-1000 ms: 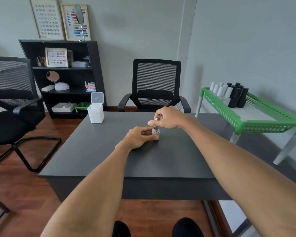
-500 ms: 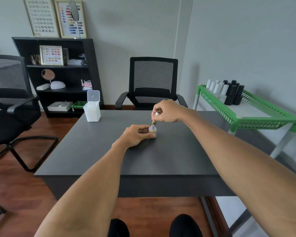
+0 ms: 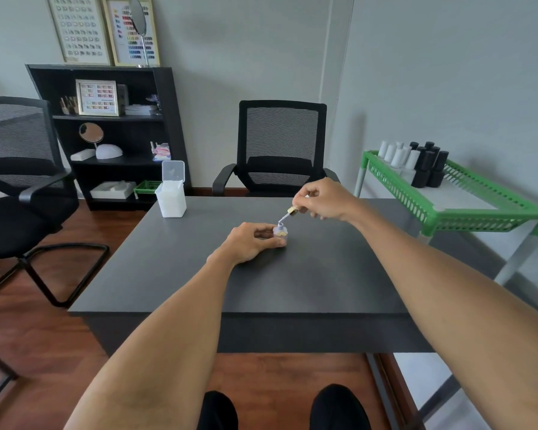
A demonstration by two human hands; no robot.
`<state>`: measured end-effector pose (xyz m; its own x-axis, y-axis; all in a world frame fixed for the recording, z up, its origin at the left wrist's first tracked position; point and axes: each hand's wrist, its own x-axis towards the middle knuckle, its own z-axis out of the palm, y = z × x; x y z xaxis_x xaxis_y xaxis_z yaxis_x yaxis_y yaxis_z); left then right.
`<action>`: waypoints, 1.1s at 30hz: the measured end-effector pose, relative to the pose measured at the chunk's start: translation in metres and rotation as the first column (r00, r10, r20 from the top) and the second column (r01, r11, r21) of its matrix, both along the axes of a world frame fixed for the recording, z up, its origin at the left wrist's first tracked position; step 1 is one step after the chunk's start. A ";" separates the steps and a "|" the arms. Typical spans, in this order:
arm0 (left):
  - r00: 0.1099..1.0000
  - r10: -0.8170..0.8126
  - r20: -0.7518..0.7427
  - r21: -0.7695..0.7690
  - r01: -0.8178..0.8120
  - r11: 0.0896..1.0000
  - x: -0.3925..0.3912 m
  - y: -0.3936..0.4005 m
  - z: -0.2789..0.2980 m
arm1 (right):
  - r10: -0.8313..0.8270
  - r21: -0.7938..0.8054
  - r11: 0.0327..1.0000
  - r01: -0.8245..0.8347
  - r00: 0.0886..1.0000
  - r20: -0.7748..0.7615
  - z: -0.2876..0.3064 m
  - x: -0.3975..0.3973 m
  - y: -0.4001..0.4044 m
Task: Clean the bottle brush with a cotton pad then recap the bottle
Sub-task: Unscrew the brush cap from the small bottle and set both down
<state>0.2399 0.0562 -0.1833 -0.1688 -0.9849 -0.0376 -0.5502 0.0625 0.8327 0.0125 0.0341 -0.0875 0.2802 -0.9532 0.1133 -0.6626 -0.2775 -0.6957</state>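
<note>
Dark grey table (image 3: 308, 274) fills the middle of the frame, and near its centre stands a small pale bottle (image 3: 281, 234) with a gold mark on its front. The left hand (image 3: 252, 242) rests on the tabletop with thumb and fingers curled round the bottle, holding it upright. Just above and to the right, the right hand (image 3: 325, 200) pinches the gold-collared cap (image 3: 293, 210), which is off the bottle and tilted. Its thin brush (image 3: 282, 218) slants down and left so that the tip sits at the bottle's open neck (whether the bristles touch the rim is too small to tell).

Toward the table's far left corner stands a white box of cotton pads (image 3: 170, 197), its clear lid flipped up, well apart from both hands. At the right of the frame a green rack (image 3: 466, 209) carries white and black bottles. A black mesh chair (image 3: 280, 150) faces the table from the far side, and a dark shelf unit (image 3: 112, 135) stands against the wall in the upper left.
</note>
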 end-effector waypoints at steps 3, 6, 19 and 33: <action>1.000 0.001 -0.002 0.001 -0.001 1.000 0.000 0.000 -0.001 | -0.059 0.091 0.995 0.045 0.986 0.155 -0.018 -0.009 0.003; 1.000 -0.004 -0.003 0.002 0.004 1.000 0.001 0.000 0.000 | -0.138 0.215 0.974 0.069 0.935 0.327 -0.035 -0.014 0.005; 1.000 -0.008 0.013 -0.007 0.008 1.000 0.001 -0.001 0.000 | -0.401 0.475 0.853 -0.214 0.313 0.861 -0.069 -0.016 0.013; 1.000 -0.003 0.011 -0.009 0.003 1.000 0.002 -0.005 -0.003 | -0.400 0.433 0.867 -0.246 0.174 0.900 -0.076 -0.009 0.014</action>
